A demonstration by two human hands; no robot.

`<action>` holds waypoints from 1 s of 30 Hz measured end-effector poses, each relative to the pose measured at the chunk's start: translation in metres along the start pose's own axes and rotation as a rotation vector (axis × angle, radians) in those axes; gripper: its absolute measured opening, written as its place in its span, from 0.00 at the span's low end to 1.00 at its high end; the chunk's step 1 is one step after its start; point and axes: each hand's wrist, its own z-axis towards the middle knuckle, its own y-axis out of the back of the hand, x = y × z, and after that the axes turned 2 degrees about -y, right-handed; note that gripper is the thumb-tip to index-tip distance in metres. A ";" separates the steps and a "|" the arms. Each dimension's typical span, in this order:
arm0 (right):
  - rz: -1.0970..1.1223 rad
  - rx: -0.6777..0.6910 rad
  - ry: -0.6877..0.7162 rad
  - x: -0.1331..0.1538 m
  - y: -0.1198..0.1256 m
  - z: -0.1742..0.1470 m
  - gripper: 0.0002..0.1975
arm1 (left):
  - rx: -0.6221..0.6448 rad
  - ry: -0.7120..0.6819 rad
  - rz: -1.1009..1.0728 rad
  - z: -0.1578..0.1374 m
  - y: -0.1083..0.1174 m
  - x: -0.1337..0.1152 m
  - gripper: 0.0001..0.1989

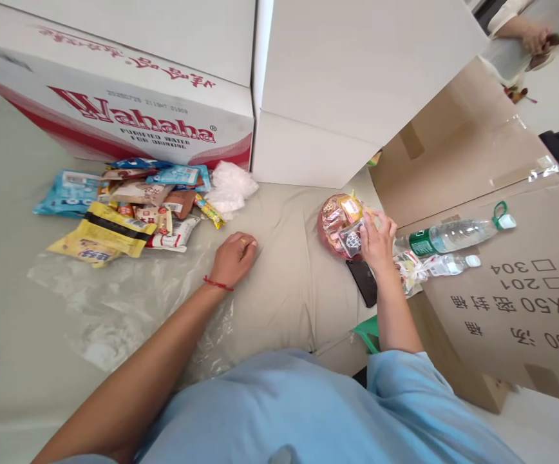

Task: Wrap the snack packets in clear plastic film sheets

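My left hand (235,258), with a red cord at the wrist, rests on the beige cloth with its fingers curled in and nothing showing in them. To its upper left lies a pile of snack packets, among them a yellow packet (115,229) with a black band and a blue packet (69,193). My right hand (378,238) reaches over the edge of a round reddish bowl (322,227) of wrapped snacks. Its fingers are closed at a small dark-and-clear snack packet (351,240); the fingertips are partly hidden. A black phone (362,283) lies just below the bowl.
A Wahaha carton (163,122) and a white box panel (318,142) stand behind. White crumpled plastic (231,185) lies beside the pile. Two water bottles, one larger (458,236) and one smaller (453,264), lie against a brown carton (516,309). Another person's hand (535,38) shows at top right.
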 end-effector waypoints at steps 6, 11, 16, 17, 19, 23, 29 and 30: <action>0.039 0.001 0.063 -0.002 -0.003 -0.011 0.28 | -0.014 0.018 0.012 0.000 0.000 -0.001 0.18; 0.226 -0.418 -0.331 -0.013 -0.003 -0.049 0.28 | -0.032 0.044 -0.051 0.000 0.000 0.001 0.18; 0.846 -0.317 -0.943 -0.006 -0.029 -0.075 0.27 | -0.103 0.110 -0.231 0.000 0.003 -0.001 0.17; 0.968 -0.266 -1.007 -0.004 -0.033 -0.072 0.26 | -0.115 0.121 -0.272 -0.001 0.004 -0.002 0.17; 1.096 -0.221 -1.062 0.000 -0.039 -0.063 0.24 | -0.134 0.150 -0.349 -0.003 0.007 -0.005 0.16; 1.139 -0.217 -1.036 0.011 -0.045 -0.040 0.20 | -0.179 0.174 -0.489 -0.009 0.015 -0.015 0.16; 1.195 -0.213 -0.945 0.037 -0.062 -0.012 0.20 | -0.252 0.112 -0.688 -0.006 0.028 -0.027 0.15; 1.196 -0.204 -0.921 0.040 -0.064 -0.007 0.21 | -0.257 0.099 -0.717 -0.004 0.029 -0.029 0.14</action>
